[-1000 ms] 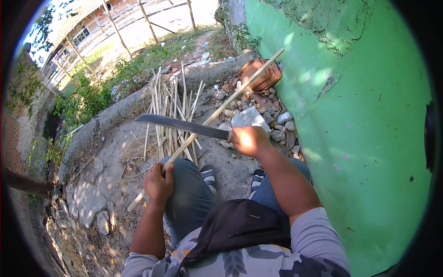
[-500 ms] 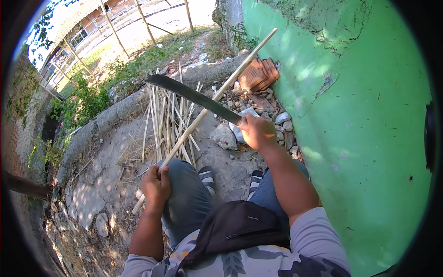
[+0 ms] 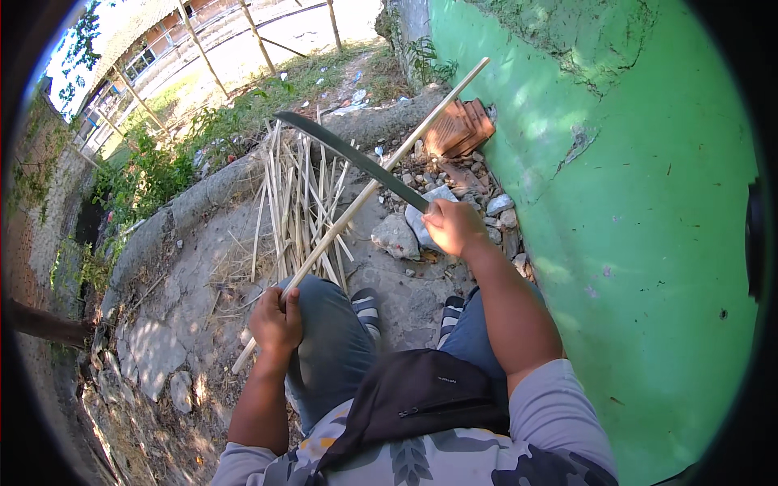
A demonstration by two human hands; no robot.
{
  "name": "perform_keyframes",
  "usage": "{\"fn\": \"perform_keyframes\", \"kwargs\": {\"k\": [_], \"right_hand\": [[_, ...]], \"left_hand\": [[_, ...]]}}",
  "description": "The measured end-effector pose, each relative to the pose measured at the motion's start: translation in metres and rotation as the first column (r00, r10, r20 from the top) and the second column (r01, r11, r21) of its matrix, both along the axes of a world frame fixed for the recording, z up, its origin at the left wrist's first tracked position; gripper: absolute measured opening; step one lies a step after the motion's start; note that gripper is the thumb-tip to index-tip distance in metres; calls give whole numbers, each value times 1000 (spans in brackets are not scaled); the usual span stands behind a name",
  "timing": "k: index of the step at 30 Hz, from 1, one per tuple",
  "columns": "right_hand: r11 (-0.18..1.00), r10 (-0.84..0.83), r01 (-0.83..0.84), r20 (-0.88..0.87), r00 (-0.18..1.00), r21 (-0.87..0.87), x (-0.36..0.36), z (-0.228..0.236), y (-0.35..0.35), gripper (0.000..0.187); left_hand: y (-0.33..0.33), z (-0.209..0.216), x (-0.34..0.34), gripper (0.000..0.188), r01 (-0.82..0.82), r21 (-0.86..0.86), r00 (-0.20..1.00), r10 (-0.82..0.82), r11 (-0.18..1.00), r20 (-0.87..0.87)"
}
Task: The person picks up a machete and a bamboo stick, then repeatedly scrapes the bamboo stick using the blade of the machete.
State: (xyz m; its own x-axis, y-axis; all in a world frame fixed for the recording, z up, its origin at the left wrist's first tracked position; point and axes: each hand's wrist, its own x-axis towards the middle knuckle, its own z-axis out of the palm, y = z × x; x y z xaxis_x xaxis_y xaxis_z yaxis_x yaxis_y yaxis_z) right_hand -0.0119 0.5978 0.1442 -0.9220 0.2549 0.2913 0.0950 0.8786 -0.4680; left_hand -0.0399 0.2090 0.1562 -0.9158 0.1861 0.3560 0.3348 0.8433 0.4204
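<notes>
Pale strip slants through clenched fingers of the left hand; fingers of the right hand grip 1 machete across the strip's upper half.

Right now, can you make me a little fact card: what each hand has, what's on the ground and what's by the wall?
Left hand: holds a long pale stick near its lower end
Right hand: grips a long dark knife by its handle end
Blade: crosses the stick in this view; can't tell if they touch
On the ground: a loose pile of thin pale strips beyond the knees
By the green wall: reddish tiles and grey stones
Feet: striped sandals
</notes>
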Motion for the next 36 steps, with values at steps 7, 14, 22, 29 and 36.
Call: {"fn": "perform_keyframes", "kwargs": {"k": [7,14,22,29,36], "right_hand": [[980,184,-191,103,977,53,10,15,-50,15],[979,202,-198,176,964,-35,2,21,-33,14],[989,110,-108,14,994,-102,6,7,-31,20],[938,339,-344,89,937,48,0,7,-82,16],[974,183,-179,24,983,-136,5,9,-49,22]], "left_hand": [[1,9,2,38,1,-90,1000,0,996,9],[-8,-2,1,41,-14,-92,1000,13,996,-13],[1,7,4,44,-23,-60,1000,23,998,-3],[-6,-2,-3,41,-6,-71,1000,5,997,-3],[1,3,0,40,-54,-36,996,57,998,74]]}}
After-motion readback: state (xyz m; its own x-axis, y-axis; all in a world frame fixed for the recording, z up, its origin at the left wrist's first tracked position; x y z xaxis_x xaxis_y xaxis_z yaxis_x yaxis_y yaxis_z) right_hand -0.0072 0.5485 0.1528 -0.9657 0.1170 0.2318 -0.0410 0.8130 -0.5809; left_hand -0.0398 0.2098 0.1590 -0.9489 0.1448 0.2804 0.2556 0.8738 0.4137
